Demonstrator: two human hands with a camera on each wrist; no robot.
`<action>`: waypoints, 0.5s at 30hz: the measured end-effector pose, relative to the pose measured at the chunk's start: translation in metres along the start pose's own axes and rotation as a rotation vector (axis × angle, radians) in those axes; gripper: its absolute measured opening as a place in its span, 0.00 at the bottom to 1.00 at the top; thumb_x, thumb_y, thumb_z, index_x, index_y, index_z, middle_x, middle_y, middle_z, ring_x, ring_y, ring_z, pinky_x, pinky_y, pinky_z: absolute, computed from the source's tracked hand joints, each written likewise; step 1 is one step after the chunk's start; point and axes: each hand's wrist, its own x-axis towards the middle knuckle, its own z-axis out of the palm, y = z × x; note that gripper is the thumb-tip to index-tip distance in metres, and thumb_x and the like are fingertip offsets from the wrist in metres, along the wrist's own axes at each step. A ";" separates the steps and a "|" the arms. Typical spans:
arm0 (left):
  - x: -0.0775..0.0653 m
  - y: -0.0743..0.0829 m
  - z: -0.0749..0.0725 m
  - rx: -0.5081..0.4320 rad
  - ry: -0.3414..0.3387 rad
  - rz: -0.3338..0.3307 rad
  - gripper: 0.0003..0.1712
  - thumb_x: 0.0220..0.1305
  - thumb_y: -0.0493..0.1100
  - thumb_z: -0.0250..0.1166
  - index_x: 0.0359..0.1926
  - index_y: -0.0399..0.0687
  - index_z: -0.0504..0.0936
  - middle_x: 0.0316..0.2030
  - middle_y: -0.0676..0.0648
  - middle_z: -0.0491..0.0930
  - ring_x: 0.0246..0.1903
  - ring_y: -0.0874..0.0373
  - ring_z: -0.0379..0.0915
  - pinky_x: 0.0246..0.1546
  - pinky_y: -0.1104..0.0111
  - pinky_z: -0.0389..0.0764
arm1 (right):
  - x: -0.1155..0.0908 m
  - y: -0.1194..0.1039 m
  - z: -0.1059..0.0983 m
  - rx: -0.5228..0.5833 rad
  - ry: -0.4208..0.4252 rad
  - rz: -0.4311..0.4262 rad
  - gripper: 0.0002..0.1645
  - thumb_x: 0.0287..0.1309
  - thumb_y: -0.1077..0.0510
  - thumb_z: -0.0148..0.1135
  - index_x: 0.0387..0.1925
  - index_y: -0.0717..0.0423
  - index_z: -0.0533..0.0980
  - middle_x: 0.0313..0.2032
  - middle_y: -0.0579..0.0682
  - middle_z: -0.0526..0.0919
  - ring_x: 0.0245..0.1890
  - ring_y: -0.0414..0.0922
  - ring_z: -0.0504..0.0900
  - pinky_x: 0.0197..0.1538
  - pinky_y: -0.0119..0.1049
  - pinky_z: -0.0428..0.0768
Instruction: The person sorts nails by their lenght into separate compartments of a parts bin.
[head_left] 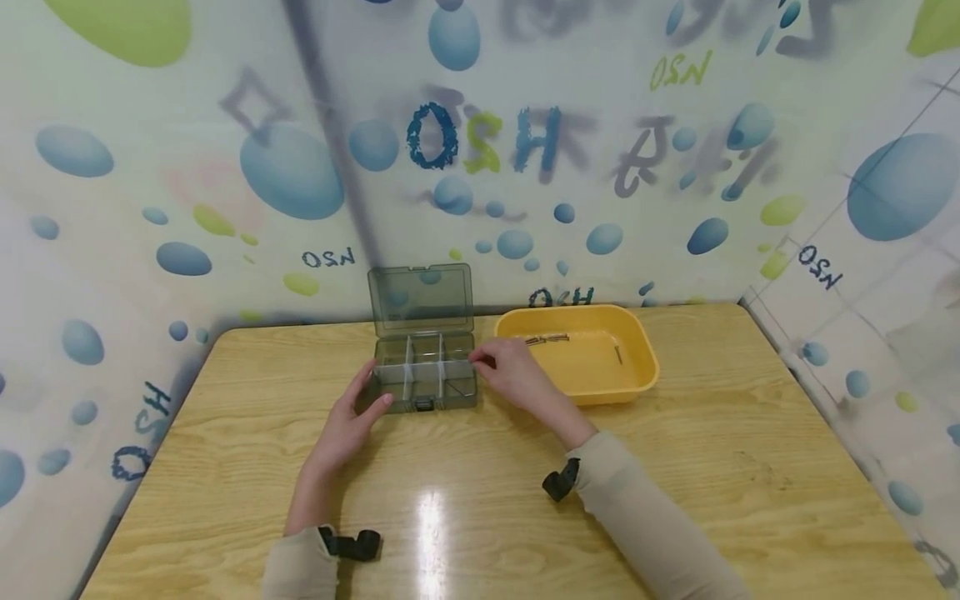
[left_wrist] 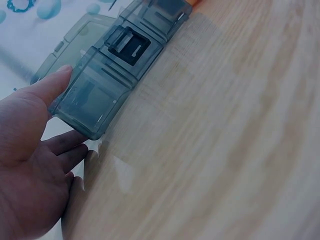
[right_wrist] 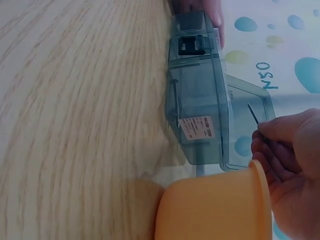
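Note:
A smoky clear compartment box (head_left: 424, 390) stands on the table with its lid (head_left: 422, 300) raised. My left hand (head_left: 347, 429) holds the box at its left front corner, thumb over the front rim and fingers along the side. In the right wrist view, my right hand (right_wrist: 292, 160) pinches a thin dark nail (right_wrist: 253, 113) between thumb and fingertips. In the head view this right hand (head_left: 517, 375) is at the box's right edge, and the held nail is hardly visible. Another nail (right_wrist: 175, 97) lies inside the box in the front right compartment.
A yellow tray (head_left: 637, 367) stands right of the box, under and beside my right hand. Several nails (head_left: 553, 338) lie at its back left, and one nail (head_left: 618, 355) lies apart on the right. A patterned curtain (head_left: 525, 208) hangs behind the table (head_left: 480, 500).

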 end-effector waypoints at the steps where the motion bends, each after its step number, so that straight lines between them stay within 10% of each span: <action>1: 0.000 0.000 0.000 0.002 -0.001 -0.001 0.41 0.77 0.47 0.60 0.82 0.46 0.51 0.78 0.33 0.50 0.78 0.38 0.41 0.74 0.42 0.45 | 0.001 -0.001 0.001 -0.004 -0.001 0.001 0.08 0.68 0.67 0.64 0.45 0.65 0.85 0.41 0.54 0.88 0.43 0.49 0.85 0.48 0.42 0.83; 15: -0.002 0.003 0.000 0.006 0.001 -0.003 0.41 0.78 0.48 0.60 0.82 0.47 0.52 0.78 0.33 0.51 0.78 0.38 0.42 0.74 0.42 0.45 | -0.005 0.004 0.002 0.095 -0.010 -0.028 0.09 0.71 0.63 0.62 0.46 0.61 0.86 0.38 0.49 0.86 0.33 0.40 0.78 0.36 0.33 0.79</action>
